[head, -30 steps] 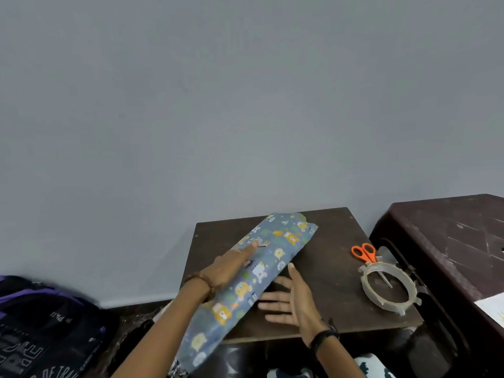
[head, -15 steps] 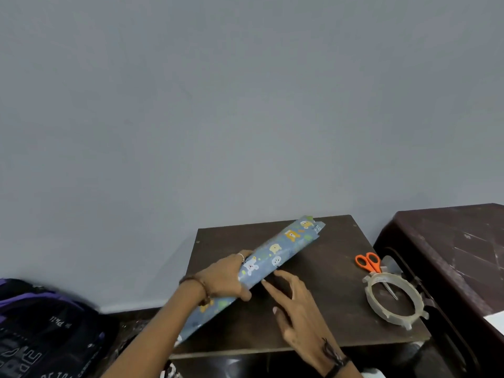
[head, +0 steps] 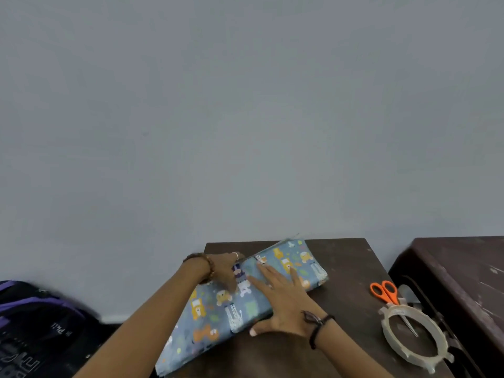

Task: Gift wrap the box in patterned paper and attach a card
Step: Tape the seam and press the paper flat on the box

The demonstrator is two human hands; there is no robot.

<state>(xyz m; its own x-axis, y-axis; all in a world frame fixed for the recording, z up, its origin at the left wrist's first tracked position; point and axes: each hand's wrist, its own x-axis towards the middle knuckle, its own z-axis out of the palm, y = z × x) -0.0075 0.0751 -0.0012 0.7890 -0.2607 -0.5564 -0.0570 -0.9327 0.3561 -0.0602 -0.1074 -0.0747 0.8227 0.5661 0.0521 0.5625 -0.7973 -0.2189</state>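
Blue patterned paper [head: 261, 293], printed with little orange and white animals, lay folded into a long flat packet on the dark tabletop [head: 349, 271]. I could not see the box itself; whether it sat inside that fold I cannot tell.

I judged the step in hand to be the early preparing of the sheet, flattening or creasing it, with the wrapping proper not yet done and no card in view. My right hand [head: 286, 301] lay flat on the paper, fingers spread and straight, pressing it down near the middle. My left hand [head: 223, 271] was at the far long edge, fingers curled onto the paper's rim, seemingly pinching it, though the fingertips were partly hidden.

The packet's long axis ran diagonally, from the near left, where its end hung past the tabletop's front edge, up to the far right, its far end pointing toward the back wall.

Next I would need to open the sheet out and square it up, then reach for the orange scissors [head: 384, 291] and the tape ring [head: 411, 339], both lying well apart to the right.
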